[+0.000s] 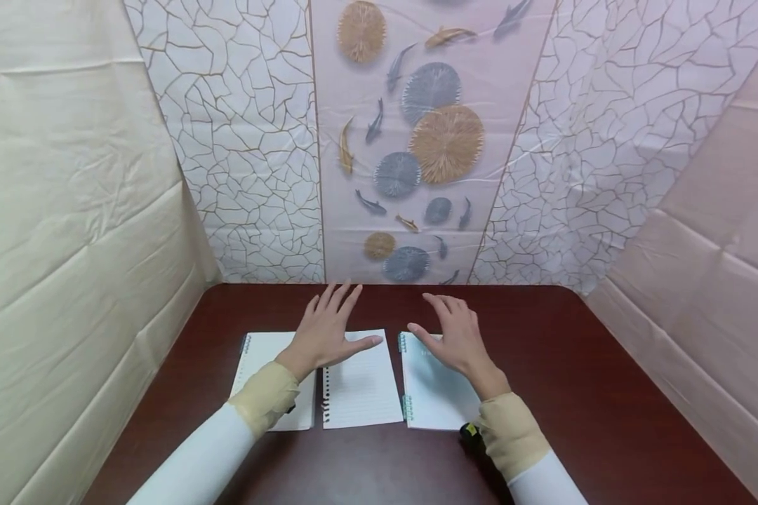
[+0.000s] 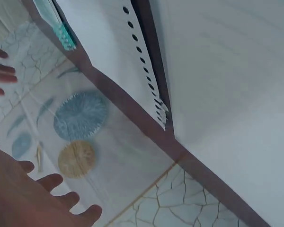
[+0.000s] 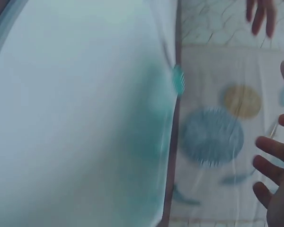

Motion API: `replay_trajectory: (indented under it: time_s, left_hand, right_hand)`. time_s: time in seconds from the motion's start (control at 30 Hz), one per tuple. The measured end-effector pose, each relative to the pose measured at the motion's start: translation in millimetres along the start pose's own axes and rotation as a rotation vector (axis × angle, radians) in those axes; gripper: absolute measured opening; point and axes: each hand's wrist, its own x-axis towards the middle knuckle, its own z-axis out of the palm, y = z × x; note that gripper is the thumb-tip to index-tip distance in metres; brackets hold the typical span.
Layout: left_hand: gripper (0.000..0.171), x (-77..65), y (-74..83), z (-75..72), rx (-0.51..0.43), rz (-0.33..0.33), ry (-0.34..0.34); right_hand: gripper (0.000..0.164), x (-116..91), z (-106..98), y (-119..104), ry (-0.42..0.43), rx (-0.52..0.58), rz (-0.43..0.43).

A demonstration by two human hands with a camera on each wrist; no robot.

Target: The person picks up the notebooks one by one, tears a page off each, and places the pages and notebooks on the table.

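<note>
Both hands hover over three white paper items on a dark red table. My left hand [image 1: 324, 332], fingers spread and thumb out, is above the gap between a left notebook [image 1: 262, 348] and a loose lined sheet [image 1: 361, 386] with a torn, punched left edge. My right hand [image 1: 457, 338], fingers slightly bent, is over the right notebook [image 1: 436, 400], which has teal ring binding and a bluish page. Neither hand holds anything. In the left wrist view the punched sheet [image 2: 109, 42] lies beside the left notebook's page [image 2: 227, 94]. The right wrist view shows the teal-bound page [image 3: 85, 104] close up.
The dark red table [image 1: 543, 365] extends to both sides and in front. A patterned curtain [image 1: 259, 175] with fish and round motifs hangs behind, and beige cloth [image 1: 69, 245] closes the left side. A black strap piece [image 1: 471, 436] sits beside the right wrist.
</note>
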Motion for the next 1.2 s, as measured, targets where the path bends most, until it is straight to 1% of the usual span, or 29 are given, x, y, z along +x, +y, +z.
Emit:
replay_trajectory:
  time_s: [0.1, 0.2, 0.27, 0.4, 0.5, 0.63, 0.73, 0.83, 0.93, 1.03, 1.1, 1.2]
  left_hand:
    - [0.116, 1.7, -3.4, 2.0, 0.076, -0.004, 0.016]
    - [0.117, 1.9, -6.0, 5.2, 0.116, -0.010, 0.011]
    - [0.118, 0.9, -8.7, 8.5, 0.108, -0.016, -0.001]
    - [0.119, 2.3, -9.7, 16.3, 0.066, -0.053, -0.049]
    - [0.121, 7.0, -6.1, 20.6, 0.035, -0.083, -0.073]
    - [0.122, 13.8, 5.7, 25.2, 0.012, -0.085, -0.110]
    - [0.125, 16.0, 19.4, 29.7, 0.009, -0.049, -0.165]
    - [0.125, 16.6, 36.3, 34.0, -0.001, 0.020, -0.221]
    - [0.124, 16.6, 51.6, 38.2, -0.004, 0.099, -0.263]
    - [0.124, 14.8, 63.5, 42.9, -0.003, 0.150, -0.319]
    - [0.123, 13.1, 69.4, 46.0, -0.025, 0.156, -0.365]
    - [0.124, 11.4, 75.5, 51.3, -0.043, 0.143, -0.424]
  right_hand:
    - [0.086, -6, -5, 16, -0.022, -0.087, 0.009]
    - [0.095, -12, -9, 28, -0.068, -0.152, 0.032]
    - [0.099, -15, -10, 34, -0.100, -0.171, 0.053]
    - [0.101, -21, -16, 40, -0.140, -0.161, 0.088]
    - [0.101, -25, -21, 46, -0.151, -0.152, 0.103]
    - [0.099, -29, -23, 58, -0.154, -0.143, 0.116]
    - [0.100, -33, -23, 67, -0.170, -0.127, 0.138]
    - [0.102, -36, -26, 75, -0.199, -0.109, 0.173]
    - [0.103, -38, -29, 80, -0.237, -0.099, 0.203]
    - [0.101, -39, -31, 84, -0.297, -0.090, 0.226]
    - [0.098, -39, -32, 86, -0.348, -0.071, 0.246]
    - [0.092, -40, -33, 87, -0.431, -0.048, 0.285]
